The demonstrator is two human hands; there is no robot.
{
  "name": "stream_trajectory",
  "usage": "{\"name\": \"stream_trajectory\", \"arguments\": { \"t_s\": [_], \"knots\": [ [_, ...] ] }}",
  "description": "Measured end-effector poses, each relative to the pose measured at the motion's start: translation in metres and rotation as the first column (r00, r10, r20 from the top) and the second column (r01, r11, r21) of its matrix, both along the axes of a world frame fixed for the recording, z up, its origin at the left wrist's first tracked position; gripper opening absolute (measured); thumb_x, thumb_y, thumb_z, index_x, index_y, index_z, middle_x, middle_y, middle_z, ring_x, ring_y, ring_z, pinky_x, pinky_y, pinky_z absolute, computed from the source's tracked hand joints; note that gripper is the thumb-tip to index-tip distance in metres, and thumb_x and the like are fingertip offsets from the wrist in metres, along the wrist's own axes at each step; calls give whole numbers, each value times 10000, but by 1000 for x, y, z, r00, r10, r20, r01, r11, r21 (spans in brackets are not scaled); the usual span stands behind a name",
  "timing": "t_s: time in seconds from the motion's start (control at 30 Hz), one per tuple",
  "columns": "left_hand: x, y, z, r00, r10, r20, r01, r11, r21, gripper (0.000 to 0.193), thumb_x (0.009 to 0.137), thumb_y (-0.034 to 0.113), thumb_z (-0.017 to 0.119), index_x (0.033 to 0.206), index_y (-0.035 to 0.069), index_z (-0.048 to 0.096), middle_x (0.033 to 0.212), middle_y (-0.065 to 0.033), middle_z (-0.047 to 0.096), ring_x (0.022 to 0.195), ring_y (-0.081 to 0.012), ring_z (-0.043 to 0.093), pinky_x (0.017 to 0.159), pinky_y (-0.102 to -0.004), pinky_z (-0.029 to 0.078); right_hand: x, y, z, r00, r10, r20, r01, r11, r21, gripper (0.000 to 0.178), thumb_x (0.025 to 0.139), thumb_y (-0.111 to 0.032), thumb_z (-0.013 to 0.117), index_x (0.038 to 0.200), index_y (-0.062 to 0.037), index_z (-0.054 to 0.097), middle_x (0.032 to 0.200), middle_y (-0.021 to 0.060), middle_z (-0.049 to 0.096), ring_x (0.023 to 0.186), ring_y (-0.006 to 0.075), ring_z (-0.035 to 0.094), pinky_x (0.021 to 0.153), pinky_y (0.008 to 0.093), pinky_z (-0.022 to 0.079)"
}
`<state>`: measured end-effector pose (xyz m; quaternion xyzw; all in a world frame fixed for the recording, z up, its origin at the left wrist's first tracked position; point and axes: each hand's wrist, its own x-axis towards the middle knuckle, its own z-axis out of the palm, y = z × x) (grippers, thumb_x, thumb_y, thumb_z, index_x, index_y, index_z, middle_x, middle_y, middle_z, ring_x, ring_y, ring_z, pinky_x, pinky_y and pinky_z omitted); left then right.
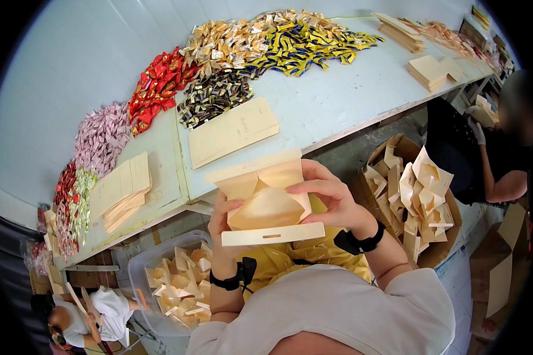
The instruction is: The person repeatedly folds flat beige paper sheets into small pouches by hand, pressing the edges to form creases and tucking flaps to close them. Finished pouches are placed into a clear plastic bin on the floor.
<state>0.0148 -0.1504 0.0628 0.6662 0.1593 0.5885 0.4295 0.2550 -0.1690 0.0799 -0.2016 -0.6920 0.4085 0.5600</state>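
Observation:
Held up in front of my chest is a cream paper box (272,210), its top open and its inside showing. One flap stands up on the far side, and a near flap with a slot points toward me. My left hand (224,214) grips the box's left side. On the right side, my right hand (331,198) has its fingers over the rim and its thumb low on the wall. Just beyond the box, a stack of flat cream paper blanks (234,131) lies on the white table (320,97).
Heaps of wrapped sweets (231,44) line the table's back. More flat blanks (127,186) lie at left. A plastic tub (139,266) and a cardboard carton (453,239) hold opened boxes. One co-worker (80,322) sits lower left; another co-worker (456,154) is at right.

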Motion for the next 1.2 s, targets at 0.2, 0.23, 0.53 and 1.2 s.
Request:
{"name": "stream_trajectory", "arguments": {
  "t_s": [0.2,0.23,0.53,1.2],
  "knots": [
    [-1,-5,-4,997,-4,75,11,996,-89,507,694,257,873,1081,53,614,1275,-210,530,1199,-344,529,1017,-452,426,-5,-1,-8,994,21,-106,-30,996,-90,311,745,39,673,1044,-46,692,1319,132,502,1204,265,495,1015,401,403],
    [3,-6,1,994,-20,110,30,995,-91,510,693,256,874,1077,47,612,1267,-208,537,1202,-344,526,1014,-449,427,-5,0,-11,994,26,-107,-34,997,-71,337,760,14,681,1090,-52,668,1329,140,494,1215,267,492,1018,403,403],
    [-13,-4,-6,996,14,-91,-19,998,-56,518,676,199,880,1090,55,603,1308,-177,477,1214,-286,506,999,-385,432,-2,10,20,864,97,-494,-260,927,-272,578,904,-195,670,1400,-28,426,1239,201,618,1139,257,603,987,371,456],
    [3,24,-25,999,5,38,3,977,-215,405,907,74,621,1247,47,402,1250,-156,500,1276,-335,488,1041,-421,410,-5,33,-1,991,55,125,-34,985,-170,376,873,-56,680,1227,5,570,1267,145,604,1194,223,554,1027,360,415]
  ]
}}
